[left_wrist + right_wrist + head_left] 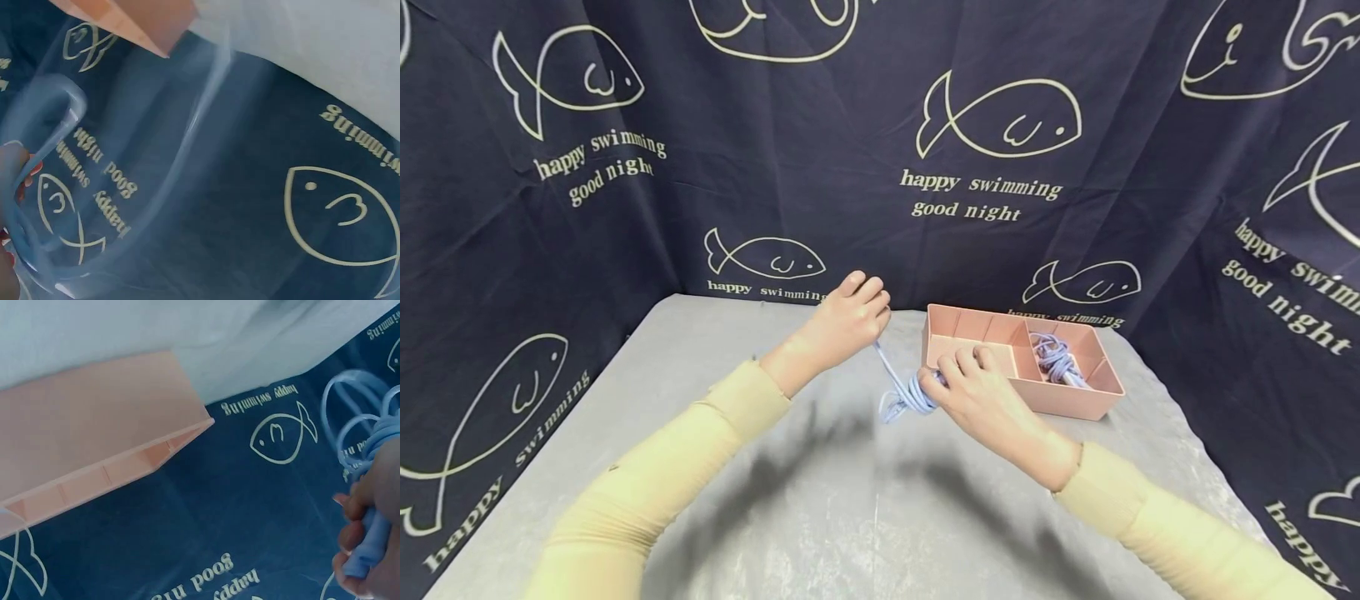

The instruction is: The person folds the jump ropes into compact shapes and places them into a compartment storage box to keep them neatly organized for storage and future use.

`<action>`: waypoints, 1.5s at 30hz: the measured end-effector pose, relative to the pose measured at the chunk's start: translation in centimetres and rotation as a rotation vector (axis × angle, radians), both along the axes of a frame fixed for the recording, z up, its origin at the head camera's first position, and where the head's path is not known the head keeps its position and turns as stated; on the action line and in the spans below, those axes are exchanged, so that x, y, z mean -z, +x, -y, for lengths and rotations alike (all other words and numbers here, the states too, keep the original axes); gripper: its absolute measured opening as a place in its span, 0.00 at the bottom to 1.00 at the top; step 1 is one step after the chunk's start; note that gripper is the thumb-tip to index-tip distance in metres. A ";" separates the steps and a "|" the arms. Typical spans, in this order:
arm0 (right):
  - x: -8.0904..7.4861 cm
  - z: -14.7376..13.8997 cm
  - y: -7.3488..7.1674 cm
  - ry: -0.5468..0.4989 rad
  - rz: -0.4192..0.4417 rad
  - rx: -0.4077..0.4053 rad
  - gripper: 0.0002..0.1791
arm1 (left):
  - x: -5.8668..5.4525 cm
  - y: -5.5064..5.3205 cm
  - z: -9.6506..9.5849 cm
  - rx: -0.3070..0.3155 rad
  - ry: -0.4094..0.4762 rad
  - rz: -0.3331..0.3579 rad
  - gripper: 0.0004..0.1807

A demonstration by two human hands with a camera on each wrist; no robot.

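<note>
A light blue jump rope [912,397], wound into a bundle, hangs above the table between the hands. My right hand [981,398] grips the bundle in front of the pink box; in the right wrist view its fingers curl round a pale blue handle [375,545], with cord wound beside it. Farther left, my left hand [852,321] holds a stretch of the cord, which runs taut down to the bundle. Blurred loops of cord [189,131] swing close to that hand in the left wrist view. Part of the bundle is hidden behind the right hand's fingers.
The pink divided box [1067,401] stands at the table's back right. Its right compartment contains another blue corded bundle [1057,360]. A grey cloth covers the table [820,517]. Dark curtains [850,150] with fish drawings enclose the back and sides.
</note>
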State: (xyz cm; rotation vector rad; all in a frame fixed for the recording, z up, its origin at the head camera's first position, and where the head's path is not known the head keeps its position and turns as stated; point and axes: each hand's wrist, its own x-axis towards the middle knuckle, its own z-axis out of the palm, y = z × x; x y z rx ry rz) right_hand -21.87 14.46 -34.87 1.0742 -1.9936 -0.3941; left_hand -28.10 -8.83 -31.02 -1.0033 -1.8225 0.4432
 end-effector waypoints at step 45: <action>-4.6 0.5 -0.4 -0.715 0.309 0.024 0.14 | 5.7 0.9 -1.2 0.080 0.008 0.249 0.05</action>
